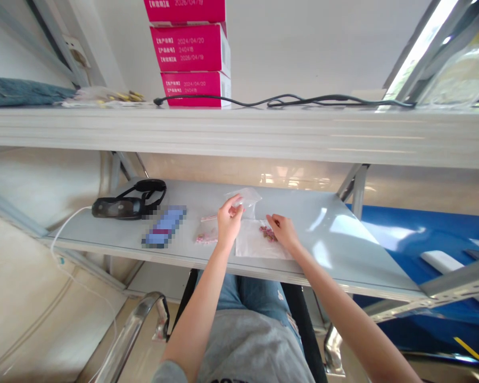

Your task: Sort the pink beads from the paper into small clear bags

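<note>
Well, the left hand (pixel 229 221) is pinched nearly shut, thumb against fingers, on the edge of a clear plastic bag (pixel 245 199), which rises from that grip toward 1 o'clock. The right hand (pixel 283 232) is half curled, with its fingertips (pixel 271 218) just beside a small heap of pink-red pieces (pixel 268 233). Whether those fingers have hold of any piece cannot be told from this view.

The heap lies on a white sheet (pixel 253 244), which sits between the hands and just below the bag. At 9 o'clock from the left hand, a second small plastic bag (pixel 206 231) lies flat, with pink pieces inside it. All of this rests on a pale grey metal shelf (pixel 323 226) across the person's lap, above blue jeans (pixel 239 291) and a grey top (pixel 251 346).

Further toward 9 o'clock lie a pixelated blue object (pixel 163 226), too blurred to name, and a black strapped item (pixel 130 201), with a white cable (pixel 66 229) curving away from the shelf's edge. At 12 o'clock, a higher shelf (pixel 263 133) carries stacked magenta cartons (pixel 189 48) printed with dates, and a black cable (pixel 283 100) runs along it. A chrome chair arm (pixel 131 332) shows at 7 o'clock.
</note>
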A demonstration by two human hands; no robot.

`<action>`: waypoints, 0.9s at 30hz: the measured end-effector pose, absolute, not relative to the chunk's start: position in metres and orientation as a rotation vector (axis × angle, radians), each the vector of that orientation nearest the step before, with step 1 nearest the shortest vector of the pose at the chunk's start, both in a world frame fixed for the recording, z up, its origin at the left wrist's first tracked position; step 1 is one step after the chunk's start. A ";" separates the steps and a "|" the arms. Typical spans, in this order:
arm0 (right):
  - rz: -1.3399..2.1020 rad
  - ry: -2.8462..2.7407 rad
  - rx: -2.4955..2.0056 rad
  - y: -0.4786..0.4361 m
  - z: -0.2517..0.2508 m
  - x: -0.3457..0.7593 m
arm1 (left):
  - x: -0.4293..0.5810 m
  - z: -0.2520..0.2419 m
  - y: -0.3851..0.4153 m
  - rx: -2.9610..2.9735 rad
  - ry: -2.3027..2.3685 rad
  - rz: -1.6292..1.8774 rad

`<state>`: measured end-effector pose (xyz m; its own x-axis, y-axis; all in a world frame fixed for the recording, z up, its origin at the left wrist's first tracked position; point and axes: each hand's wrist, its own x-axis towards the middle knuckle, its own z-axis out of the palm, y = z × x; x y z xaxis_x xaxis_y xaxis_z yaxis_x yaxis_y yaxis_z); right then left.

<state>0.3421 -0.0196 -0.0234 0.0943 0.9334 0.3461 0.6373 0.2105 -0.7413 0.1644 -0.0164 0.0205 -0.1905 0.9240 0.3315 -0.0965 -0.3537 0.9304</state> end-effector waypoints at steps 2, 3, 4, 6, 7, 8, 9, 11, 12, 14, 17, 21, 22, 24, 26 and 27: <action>0.292 -1.813 -1.629 -0.018 -0.025 0.341 | 0.170 0.010 -0.004 1.245 1.065 1.674; 0.259 -1.885 -1.673 -0.018 -0.025 0.339 | 0.174 0.005 0.003 1.232 1.082 1.678; 0.234 -1.938 -1.709 -0.018 -0.026 0.338 | 0.178 0.000 0.008 1.225 1.098 1.679; 0.187 -2.012 -1.761 -0.020 -0.026 0.335 | 0.188 -0.008 0.018 1.236 1.118 1.677; 0.159 -2.039 -1.785 -0.020 -0.026 0.335 | 0.192 -0.012 0.022 1.246 1.124 1.665; 0.128 -2.064 -1.804 -0.021 -0.026 0.334 | 0.196 -0.014 0.025 1.256 1.134 1.651; 0.092 -2.084 -1.820 -0.021 -0.026 0.334 | 0.199 -0.017 0.027 1.265 1.146 1.641; 0.023 -2.115 -1.842 -0.022 -0.025 0.333 | 0.205 -0.020 0.028 1.287 1.177 1.632; -0.003 -2.126 -1.850 -0.022 -0.025 0.333 | 0.207 -0.021 0.028 1.305 1.192 1.630; -0.043 -2.145 -1.853 -0.023 -0.025 0.333 | 0.209 -0.022 0.026 1.352 1.207 1.608; -0.088 -2.158 -1.852 -0.022 -0.026 0.332 | 0.211 -0.023 0.023 1.443 1.180 1.537; -0.115 -2.159 -1.874 -0.022 -0.027 0.332 | 0.212 -0.021 0.025 1.503 1.193 1.507; -0.115 -2.161 -1.878 -0.022 -0.027 0.331 | 0.212 -0.020 0.026 1.505 1.204 1.504; -0.116 -2.163 -1.882 -0.023 -0.026 0.331 | 0.212 -0.020 0.027 1.506 1.216 1.497; -0.117 -2.165 -1.876 -0.024 -0.025 0.331 | 0.212 -0.020 0.029 1.505 1.221 1.493; -0.118 -2.165 -1.870 -0.025 -0.024 0.330 | 0.212 -0.020 0.029 1.502 1.221 1.496</action>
